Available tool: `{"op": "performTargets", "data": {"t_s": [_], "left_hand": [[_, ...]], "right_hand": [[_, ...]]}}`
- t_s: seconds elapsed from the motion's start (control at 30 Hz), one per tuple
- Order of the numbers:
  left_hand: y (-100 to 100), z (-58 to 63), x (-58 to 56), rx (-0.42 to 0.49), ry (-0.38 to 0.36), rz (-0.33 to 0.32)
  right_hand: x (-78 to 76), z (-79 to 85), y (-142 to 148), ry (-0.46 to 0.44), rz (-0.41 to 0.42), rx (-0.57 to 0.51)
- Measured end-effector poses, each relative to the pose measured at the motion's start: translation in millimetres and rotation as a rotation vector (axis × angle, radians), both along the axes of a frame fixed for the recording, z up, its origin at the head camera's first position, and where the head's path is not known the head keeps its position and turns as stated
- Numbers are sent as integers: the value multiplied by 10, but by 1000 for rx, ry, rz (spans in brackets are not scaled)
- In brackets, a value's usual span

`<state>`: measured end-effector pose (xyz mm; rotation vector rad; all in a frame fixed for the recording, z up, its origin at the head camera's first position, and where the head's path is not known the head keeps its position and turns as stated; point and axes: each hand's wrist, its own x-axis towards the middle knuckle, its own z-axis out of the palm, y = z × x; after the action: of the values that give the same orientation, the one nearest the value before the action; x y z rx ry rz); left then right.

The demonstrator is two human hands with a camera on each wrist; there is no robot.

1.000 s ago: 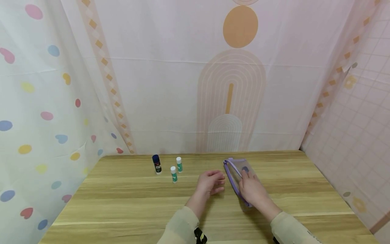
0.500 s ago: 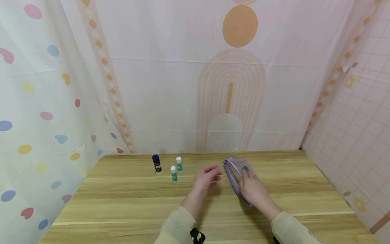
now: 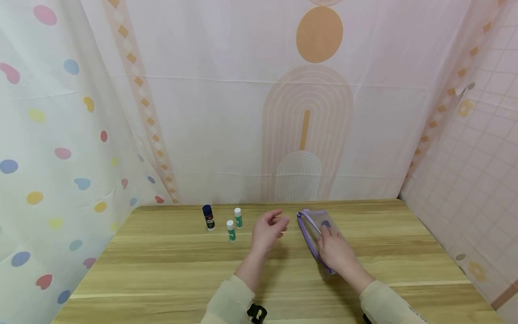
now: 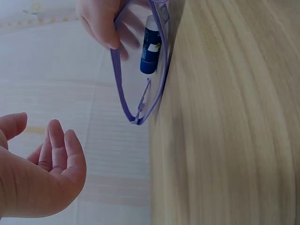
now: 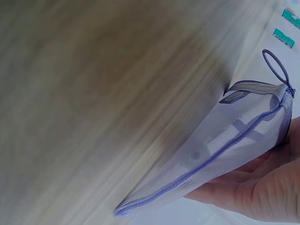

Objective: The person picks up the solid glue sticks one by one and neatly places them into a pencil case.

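My right hand [image 3: 337,249] grips one side of the zip opening of a translucent mesh pouch with purple trim [image 3: 310,243], which lies on the table. In the left wrist view the pouch's mouth gapes, and a blue glue stick [image 4: 150,51] shows inside it. From the right wrist, the mesh side [image 5: 220,140] shows with my fingers behind it. My left hand [image 3: 268,230] is raised over the table, holding nothing, its fingers loosely bent. It hovers between the pouch and two green-and-white glue sticks, the nearer one [image 3: 231,231] and the farther one [image 3: 238,218].
A dark blue glue stick [image 3: 208,218] stands upright left of the green-and-white ones. The wooden table [image 3: 170,270] ends at the back against a patterned curtain [image 3: 226,135]. More printed cloth [image 3: 481,180] hangs along the right side.
My left hand has drawn away from the pouch, moving left and slightly farther back toward the glue sticks. My right hand and the pouch have stayed in place.
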<state>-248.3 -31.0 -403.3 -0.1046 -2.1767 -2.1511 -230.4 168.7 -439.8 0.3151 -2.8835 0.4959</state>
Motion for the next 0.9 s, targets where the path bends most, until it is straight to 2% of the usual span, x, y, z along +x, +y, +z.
{"op": "performTargets", "data": {"t_s": [0.17, 0.43, 0.57, 0.73, 0.9], "left_hand": [[-50, 22, 15, -126, 79, 35], [-94, 93, 54, -217, 187, 81], [-115, 123, 78, -293, 315, 111], [-142, 143, 106, -486, 510, 195], [-174, 162, 131, -629, 612, 238]], "right_hand": [[3, 3, -1, 4, -6, 3], [8, 1, -4, 26, 1, 4], [10, 4, -5, 23, -2, 1], [12, 10, -6, 19, -7, -1], [8, 10, -3, 15, -7, -5]]}}
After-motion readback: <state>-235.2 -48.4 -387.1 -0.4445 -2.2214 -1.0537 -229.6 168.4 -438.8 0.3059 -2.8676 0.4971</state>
